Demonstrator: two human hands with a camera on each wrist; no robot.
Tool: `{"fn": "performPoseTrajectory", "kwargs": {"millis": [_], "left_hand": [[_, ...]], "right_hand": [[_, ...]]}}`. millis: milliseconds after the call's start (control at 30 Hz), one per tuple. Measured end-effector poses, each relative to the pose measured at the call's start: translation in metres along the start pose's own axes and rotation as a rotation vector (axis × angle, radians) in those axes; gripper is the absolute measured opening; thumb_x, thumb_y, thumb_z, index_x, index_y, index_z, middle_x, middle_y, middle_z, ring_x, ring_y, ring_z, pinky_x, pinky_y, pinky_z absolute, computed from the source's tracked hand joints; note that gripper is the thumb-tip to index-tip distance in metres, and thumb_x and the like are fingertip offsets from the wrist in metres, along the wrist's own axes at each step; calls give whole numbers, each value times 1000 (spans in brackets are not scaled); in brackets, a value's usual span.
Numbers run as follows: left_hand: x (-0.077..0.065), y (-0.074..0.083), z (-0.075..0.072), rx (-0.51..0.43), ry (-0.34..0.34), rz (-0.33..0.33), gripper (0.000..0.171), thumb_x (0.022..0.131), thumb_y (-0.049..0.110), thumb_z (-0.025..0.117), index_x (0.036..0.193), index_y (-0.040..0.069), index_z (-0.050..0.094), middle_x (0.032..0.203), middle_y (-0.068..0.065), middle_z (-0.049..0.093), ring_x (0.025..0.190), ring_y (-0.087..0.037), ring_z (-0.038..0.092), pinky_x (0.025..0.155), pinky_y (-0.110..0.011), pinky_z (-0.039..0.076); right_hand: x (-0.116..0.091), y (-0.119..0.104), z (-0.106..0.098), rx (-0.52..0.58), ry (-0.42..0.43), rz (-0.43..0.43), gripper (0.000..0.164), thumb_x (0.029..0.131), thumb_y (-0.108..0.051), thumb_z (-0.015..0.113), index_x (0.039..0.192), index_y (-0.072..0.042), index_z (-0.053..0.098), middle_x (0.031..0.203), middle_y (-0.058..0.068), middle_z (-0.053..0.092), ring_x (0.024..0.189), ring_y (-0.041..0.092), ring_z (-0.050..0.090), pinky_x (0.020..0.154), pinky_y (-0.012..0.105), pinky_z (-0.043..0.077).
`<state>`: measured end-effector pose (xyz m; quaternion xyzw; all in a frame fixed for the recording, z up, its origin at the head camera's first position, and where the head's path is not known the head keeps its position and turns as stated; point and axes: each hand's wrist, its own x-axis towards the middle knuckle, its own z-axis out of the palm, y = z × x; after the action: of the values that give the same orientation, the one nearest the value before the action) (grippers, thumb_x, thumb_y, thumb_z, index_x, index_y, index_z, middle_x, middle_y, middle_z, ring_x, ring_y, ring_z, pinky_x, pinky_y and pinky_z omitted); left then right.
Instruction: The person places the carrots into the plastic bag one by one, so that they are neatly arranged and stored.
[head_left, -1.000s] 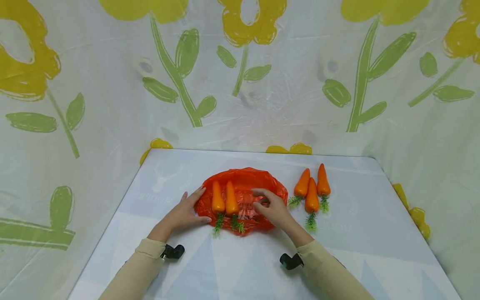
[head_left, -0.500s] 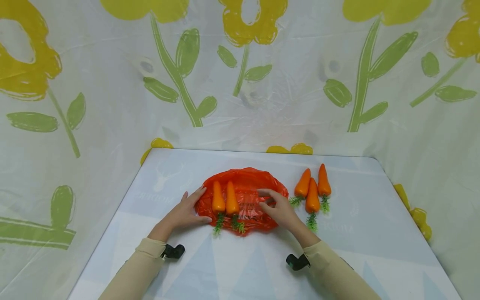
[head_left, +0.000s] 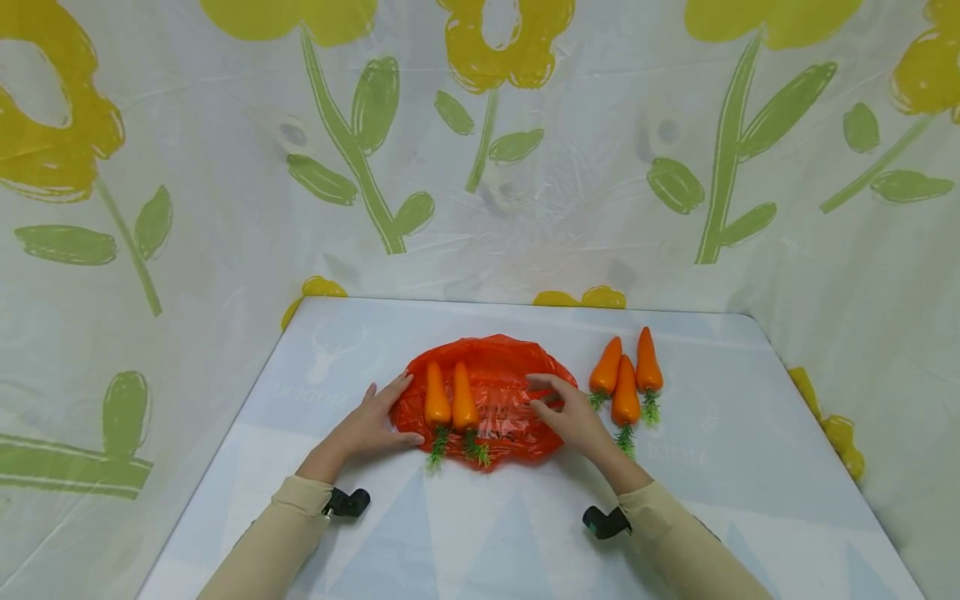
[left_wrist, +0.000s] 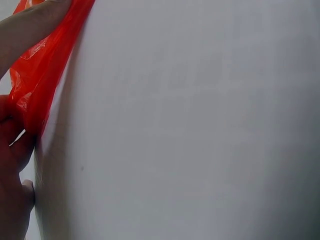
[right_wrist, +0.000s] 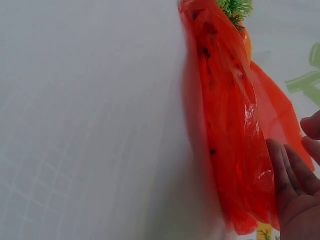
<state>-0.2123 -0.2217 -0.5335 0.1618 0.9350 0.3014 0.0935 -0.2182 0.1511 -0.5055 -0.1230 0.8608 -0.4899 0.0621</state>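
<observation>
A red plastic bag (head_left: 502, 367) lies spread out near the middle of the table, with two orange carrots (head_left: 465, 404) side by side on its left part, green tops toward me. My left hand (head_left: 367, 423) rests at the bag's left edge, fingers extended and spread. In the left wrist view its thumb and fingers border the red plastic (left_wrist: 50, 70). At the bag's right side is my right hand (head_left: 573, 419), fingers bent loosely and nothing between thumb and fingertips. The right wrist view shows its fingers (right_wrist: 285, 175) right beside the raised bag side (right_wrist: 235, 130).
Three more carrots (head_left: 625, 392) lie together on the table right of the bag, close beyond my right hand. The pale table (head_left: 750, 500) has its far edge near a flower-print curtain (head_left: 570, 233), which also hangs along both sides.
My right hand has shifted to the right over the bag, toward its right edge. The left hand, the bag and all the carrots have stayed in place.
</observation>
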Motion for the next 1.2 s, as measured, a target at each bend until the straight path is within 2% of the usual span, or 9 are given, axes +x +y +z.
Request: {"fn": "performPoseTrajectory", "kwargs": {"millis": [367,667,867,1067,1200], "left_hand": [[1,2,-1,8,-12,-2,111,78,56,83,162,11,26,168,-11,24,153,-45,15,122,-62,7],[1,0,-1,17,-6,8,112,78,56,83,162,9,26,167,-12,25,152,-40,21,123,-61,5],[1,1,0,14,3,18,110,79,55,83,161,8,27,166,-14,26,151,-45,20,121,-64,7],[1,1,-1,24,0,17,111,79,55,83,162,7,26,167,-14,25,152,-43,21,122,-62,6],[1,1,-1,28,-2,7,111,78,55,83,162,8,26,167,-13,25,152,-42,20,123,-61,6]], "right_hand": [[-4,3,-12,-6,22,6,41,100,-14,66,140,-12,59,128,11,67,104,24,64,91,41,57],[-5,7,-20,-26,44,12,41,100,-15,65,140,-12,58,124,8,68,101,24,63,83,30,57],[-7,9,-27,-28,67,43,40,100,-17,65,140,-16,59,124,7,68,100,24,62,83,32,56],[-10,11,-34,6,65,51,39,101,-15,63,140,-16,59,124,8,66,100,25,61,79,27,57],[-11,13,-38,-10,75,38,38,101,-16,63,139,-17,60,123,7,67,101,24,62,80,26,56]]}}
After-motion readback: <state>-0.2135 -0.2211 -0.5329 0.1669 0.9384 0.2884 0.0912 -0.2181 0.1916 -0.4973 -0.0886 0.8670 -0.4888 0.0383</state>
